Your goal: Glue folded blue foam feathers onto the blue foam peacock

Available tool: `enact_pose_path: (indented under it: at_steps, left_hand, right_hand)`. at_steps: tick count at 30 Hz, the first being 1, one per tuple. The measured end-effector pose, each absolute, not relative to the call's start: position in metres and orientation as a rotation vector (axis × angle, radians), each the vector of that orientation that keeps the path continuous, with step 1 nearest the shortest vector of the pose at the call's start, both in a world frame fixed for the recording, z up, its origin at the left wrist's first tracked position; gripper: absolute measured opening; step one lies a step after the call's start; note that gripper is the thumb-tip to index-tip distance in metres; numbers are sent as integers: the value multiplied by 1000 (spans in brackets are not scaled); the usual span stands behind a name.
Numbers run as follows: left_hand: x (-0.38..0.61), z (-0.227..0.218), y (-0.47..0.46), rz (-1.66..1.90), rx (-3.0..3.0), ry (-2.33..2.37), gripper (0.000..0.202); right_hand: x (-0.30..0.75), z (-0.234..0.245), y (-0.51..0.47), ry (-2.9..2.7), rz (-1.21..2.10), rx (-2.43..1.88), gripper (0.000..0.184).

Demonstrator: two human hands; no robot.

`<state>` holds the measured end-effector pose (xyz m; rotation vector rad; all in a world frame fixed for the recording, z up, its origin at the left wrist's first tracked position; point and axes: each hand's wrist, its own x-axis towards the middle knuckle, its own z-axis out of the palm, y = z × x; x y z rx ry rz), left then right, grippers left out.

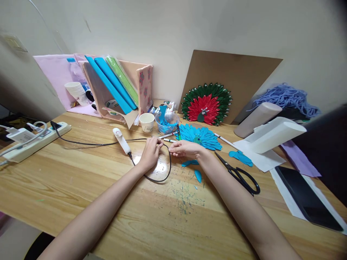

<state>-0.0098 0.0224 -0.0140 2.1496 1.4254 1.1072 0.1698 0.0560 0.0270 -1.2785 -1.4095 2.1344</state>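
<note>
I log a craft corner on a wooden desk (32,184), room type unclear: red-and-green peacock decoration (195,108) upper right of centre, scissors (232,169) lower right, blue rolls (115,83) upper left, yarn heap (286,99) upper right.

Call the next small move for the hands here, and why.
I'd probably ease the black cord leftward: its loop bulges between the left hand and the right hand, near loose blue pieces, so it could get in the way. Go gently; the cord appears to join the white tool lying on the table.
</note>
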Motion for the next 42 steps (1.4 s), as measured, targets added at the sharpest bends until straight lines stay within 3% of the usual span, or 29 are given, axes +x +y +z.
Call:
enact_pose_path:
  at_steps: [8,14,18,22,28,36,42]
  left_hand:
    - [-10,-18,23,1049,2180,1427,9]
    - [-10,-16,23,1078,2122,1428,10]
    - [-10,-16,24,1090,2077,1445,11]
    - [-10,-20,26,1089,2029,1471,10]
    - [-12,-22,27,1076,2016,1489,10]
    - [-12,-23,27,1058,2036,1485,10]
    - [-12,-22,27,1021,2066,1481,9]
  right_hand:
    - [171,27,54,-1568,2156,-1242,15]
    - [173,19,58,-1565,2208,-899,17]
    - [171,16,59,-1550,2163,-892,21]
    - [165,19,55,-1544,2032,-1047,23]
    - [159,34,51,-1766,1581,-1097,18]
    - [167,42,55,-1632,1377,-1148,24]
    - [149,32,49,-1533,1441,-1197,29]
